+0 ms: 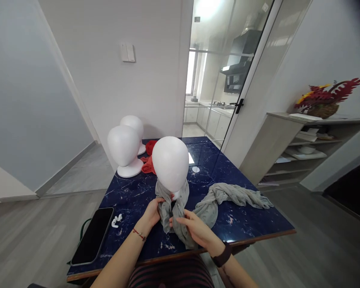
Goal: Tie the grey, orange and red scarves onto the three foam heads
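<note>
A white foam mannequin head (171,162) stands upright near the table's front. Around its neck hangs a grey scarf (180,224), both sides coming down in front, and one long end trails to the right across the tabletop. My left hand (153,212) grips the scarf's left side just below the head, its fingertips partly hidden in the folds. On the other side, my right hand (195,228) has its fingers around the scarf's front fold, lower down and nearer to me.
Two more white mannequin heads (124,146) stand at the back left, beside red cloth (148,164). A black phone (93,236) and white earbuds (116,220) lie at the left of the dark blue marbled table (132,200). Behind is a glass door (216,72); a shelf (288,148) stands right.
</note>
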`<state>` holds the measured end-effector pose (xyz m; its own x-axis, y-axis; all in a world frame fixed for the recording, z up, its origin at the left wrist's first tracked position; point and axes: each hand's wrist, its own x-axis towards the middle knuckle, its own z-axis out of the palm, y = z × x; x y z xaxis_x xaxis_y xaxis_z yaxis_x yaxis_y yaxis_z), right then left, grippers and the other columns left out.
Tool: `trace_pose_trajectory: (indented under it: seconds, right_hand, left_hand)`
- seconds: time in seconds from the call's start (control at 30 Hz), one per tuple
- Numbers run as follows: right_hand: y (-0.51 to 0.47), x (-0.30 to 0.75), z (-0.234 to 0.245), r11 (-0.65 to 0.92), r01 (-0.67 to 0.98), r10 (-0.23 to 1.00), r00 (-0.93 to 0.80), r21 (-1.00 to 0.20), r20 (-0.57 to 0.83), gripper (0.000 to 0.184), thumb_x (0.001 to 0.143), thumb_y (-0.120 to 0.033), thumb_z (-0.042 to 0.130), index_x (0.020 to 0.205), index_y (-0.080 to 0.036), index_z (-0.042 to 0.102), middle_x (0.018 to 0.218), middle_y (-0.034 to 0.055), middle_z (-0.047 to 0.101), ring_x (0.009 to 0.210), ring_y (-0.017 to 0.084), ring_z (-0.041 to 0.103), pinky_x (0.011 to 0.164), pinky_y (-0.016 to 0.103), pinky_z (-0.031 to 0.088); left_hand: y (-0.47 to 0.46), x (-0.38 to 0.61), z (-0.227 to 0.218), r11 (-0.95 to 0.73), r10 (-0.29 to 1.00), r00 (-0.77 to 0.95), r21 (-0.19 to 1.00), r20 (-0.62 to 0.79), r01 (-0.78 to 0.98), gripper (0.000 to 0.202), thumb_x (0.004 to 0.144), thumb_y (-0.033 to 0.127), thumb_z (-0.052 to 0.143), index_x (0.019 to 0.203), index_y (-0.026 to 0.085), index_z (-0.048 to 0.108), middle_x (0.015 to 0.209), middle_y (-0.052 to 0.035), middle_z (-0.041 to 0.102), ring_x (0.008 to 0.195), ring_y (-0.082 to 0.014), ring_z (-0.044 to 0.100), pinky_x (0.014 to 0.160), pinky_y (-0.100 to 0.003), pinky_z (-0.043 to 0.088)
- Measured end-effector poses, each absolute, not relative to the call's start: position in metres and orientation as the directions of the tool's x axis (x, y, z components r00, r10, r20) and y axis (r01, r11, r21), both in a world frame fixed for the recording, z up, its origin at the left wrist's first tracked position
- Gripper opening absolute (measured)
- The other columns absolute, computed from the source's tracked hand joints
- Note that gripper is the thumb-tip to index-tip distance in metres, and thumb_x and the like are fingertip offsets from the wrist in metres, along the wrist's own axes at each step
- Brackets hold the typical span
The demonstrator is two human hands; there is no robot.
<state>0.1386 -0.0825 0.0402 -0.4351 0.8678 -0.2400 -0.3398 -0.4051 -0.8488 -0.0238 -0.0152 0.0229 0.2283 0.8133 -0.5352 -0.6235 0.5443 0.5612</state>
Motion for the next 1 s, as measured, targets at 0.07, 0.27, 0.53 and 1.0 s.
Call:
trace_pose_trajectory:
  seconds: [0.07, 0.27, 0.53, 1.0]
  right_hand:
    - [-0.087, 0.142, 0.043, -0.348, -0.258, 0.828, -0.536, -0.902, -0.166, 0.036, 0.068, -0.035, 0.074, 0.094, -0.013, 0.063, 0.094, 0.007, 0.069, 0.094, 0.022, 0.064, 0.09, 0.035, 0.044]
    - [-0.083, 0.131, 0.045, -0.404, -0.256, 0.797, -0.57, -0.878, -0.2, 0.049, 0.074, -0.044, 0.066, 0.113, -0.02, 0.048, 0.086, 0.0037, 0.069, 0.074, 0.021, 0.068, 0.071, 0.036, 0.052]
    - [-0.062, 0.102, 0.037, -0.435, -0.425, 0.891, -0.333, -0.794, -0.31, 0.05, 0.066, -0.046, 0.07, 0.101, -0.017, 0.048, 0.062, -0.0006, 0.064, 0.048, 0.014, 0.06, 0.05, 0.026, 0.048]
    - [-0.086, 0.102, 0.056, -0.472, -0.409, 0.848, -0.452, -0.781, -0.276, 0.054, 0.065, -0.039, 0.077, 0.105, -0.014, 0.049, 0.075, 0.0037, 0.069, 0.061, 0.018, 0.067, 0.062, 0.03, 0.052]
  left_hand:
    - [-0.018, -0.022, 0.024, 0.519, 0.828, 0.199, 0.58, -0.524, -0.628, 0.026, 0.072, -0.001, 0.047, 0.088, 0.006, 0.066, 0.082, -0.0112, 0.073, 0.077, -0.02, 0.07, 0.074, -0.028, 0.054]
    - [-0.032, -0.018, 0.02, 0.4, 0.906, 0.127, 0.722, -0.403, -0.565, 0.032, 0.068, -0.002, 0.055, 0.096, 0.012, 0.064, 0.075, -0.0062, 0.072, 0.062, -0.0165, 0.067, 0.061, -0.025, 0.054]
    - [-0.042, -0.018, 0.014, 0.433, 0.899, 0.26, 0.801, -0.351, -0.415, 0.033, 0.064, 0.014, 0.061, 0.097, 0.015, 0.06, 0.033, 0.0069, 0.045, 0.025, -0.0109, 0.041, 0.03, -0.02, 0.038]
    - [-0.046, -0.027, 0.021, 0.499, 0.866, 0.283, 0.7, -0.411, -0.51, 0.023, 0.07, 0.029, 0.053, 0.081, 0.013, 0.064, 0.041, 0.0017, 0.054, 0.023, -0.0064, 0.032, 0.026, -0.019, 0.023]
